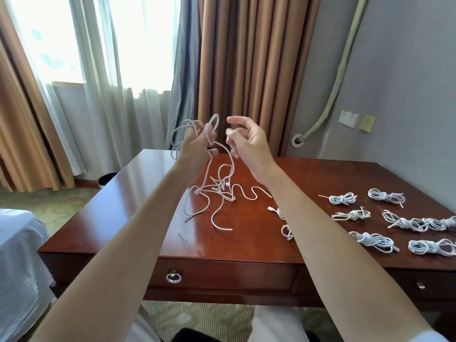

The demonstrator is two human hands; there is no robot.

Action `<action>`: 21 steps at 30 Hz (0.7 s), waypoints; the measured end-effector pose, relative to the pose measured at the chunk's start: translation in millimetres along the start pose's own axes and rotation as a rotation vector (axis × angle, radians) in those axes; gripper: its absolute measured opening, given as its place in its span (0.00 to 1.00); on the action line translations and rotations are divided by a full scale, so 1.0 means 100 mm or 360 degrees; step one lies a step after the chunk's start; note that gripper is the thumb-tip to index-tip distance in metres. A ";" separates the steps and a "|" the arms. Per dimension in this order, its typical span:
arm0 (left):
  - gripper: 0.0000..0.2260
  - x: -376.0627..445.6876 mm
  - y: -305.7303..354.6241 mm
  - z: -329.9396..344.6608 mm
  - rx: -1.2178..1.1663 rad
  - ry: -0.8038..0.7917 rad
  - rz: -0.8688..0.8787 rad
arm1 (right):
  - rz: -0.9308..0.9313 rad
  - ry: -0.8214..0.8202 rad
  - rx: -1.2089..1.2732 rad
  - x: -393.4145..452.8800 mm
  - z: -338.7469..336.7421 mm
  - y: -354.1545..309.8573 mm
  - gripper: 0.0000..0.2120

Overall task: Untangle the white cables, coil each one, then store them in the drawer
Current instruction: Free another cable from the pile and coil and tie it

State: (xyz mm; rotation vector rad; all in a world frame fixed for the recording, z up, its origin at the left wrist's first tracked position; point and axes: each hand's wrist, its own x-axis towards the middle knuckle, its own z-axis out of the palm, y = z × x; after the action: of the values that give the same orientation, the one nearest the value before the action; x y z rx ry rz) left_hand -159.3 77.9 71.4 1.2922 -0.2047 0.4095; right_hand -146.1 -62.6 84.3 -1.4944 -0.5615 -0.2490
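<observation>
Two small cable bundles [283,222] near the table's [246,243] front edge are half hidden behind the right forearm, and the coiled bundles [375,240] at the right end run off the frame, so no real count there. The left hand [197,146] is raised above the back edge with fingers curled round loops of the tangled white cables [217,191], which trail down into a loose mess on the middle of the table, though which strand is which is a blur. The right hand [246,141] hangs just beside it, fingers loosely bent and spread, not clearly touching any cable, and the drawer [222,274] in the front is closed.
</observation>
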 end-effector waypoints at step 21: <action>0.11 -0.20 0.29 0.01 -0.1487 -0.0578 -0.0589 | 0.1631 0.0396 0.0584 -0.49 -0.34 0.86 0.27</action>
State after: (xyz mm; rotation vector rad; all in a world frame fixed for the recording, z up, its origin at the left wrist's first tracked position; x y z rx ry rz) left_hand -188.8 79.6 90.0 0.4442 -0.3954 -0.2429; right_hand -138.6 -97.5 -14.3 -1.1980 0.3753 0.4447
